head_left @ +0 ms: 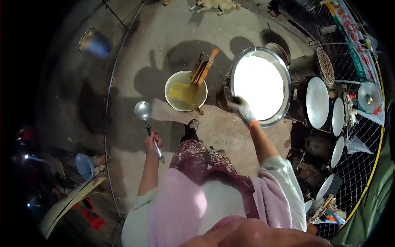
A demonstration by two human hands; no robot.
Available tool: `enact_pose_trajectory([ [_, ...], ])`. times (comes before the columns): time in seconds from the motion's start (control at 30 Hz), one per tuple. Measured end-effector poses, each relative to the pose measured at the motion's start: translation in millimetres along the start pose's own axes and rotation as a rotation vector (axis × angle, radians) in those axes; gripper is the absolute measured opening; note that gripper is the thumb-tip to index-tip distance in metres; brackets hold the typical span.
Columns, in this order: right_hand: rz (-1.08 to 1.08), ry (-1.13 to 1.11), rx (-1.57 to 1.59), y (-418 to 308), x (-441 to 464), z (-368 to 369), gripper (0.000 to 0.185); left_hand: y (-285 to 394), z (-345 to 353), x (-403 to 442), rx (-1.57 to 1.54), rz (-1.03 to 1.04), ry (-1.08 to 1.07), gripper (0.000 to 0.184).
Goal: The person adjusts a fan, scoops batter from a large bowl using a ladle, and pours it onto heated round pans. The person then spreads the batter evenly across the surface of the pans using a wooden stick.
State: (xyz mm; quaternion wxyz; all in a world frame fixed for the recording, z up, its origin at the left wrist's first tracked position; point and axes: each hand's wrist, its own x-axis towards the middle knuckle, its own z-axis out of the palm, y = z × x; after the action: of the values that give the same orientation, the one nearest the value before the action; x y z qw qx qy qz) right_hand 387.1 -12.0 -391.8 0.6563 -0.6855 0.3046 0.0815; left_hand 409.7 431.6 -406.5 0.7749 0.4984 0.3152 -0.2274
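Observation:
My left hand (153, 143) is wrapped around the handle of a metal ladle (142, 110), whose round bowl points forward over the floor. My right hand (242, 108), in a pale glove with an orange band at the wrist, is at the near left rim of a large metal basin (287, 96). Its fingers look closed by a small dark patch; what they grip is hidden. Bright white contents (259, 86), overexposed, fill the basin. Left of it stands a bucket (166, 92) with a yellow basket-like thing (181, 94) and wooden pieces (204, 69) in it.
Pale round pans (317, 103) line the right side beside a wire fence (358, 160). A cable (110, 86) runs along the floor at left. A blue bowl (85, 166) is at lower left. Far ahead, a dog (216, 5) lies on the floor.

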Motion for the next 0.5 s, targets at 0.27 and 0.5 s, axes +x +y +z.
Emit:
enact_pose_trajectory([
  [0.27,-0.134,0.171,-0.514,-110.3,196.4,44.8,0.080,-19.4,-62.9,-13.3,-0.158,-0.029,0.298,0.025],
  [0.5,-0.317,0.154,-0.948,-87.9,297.0,58.2,0.045,-41.9,-93.0,-31.3,-0.194,-0.047,0.368,0.027],
])
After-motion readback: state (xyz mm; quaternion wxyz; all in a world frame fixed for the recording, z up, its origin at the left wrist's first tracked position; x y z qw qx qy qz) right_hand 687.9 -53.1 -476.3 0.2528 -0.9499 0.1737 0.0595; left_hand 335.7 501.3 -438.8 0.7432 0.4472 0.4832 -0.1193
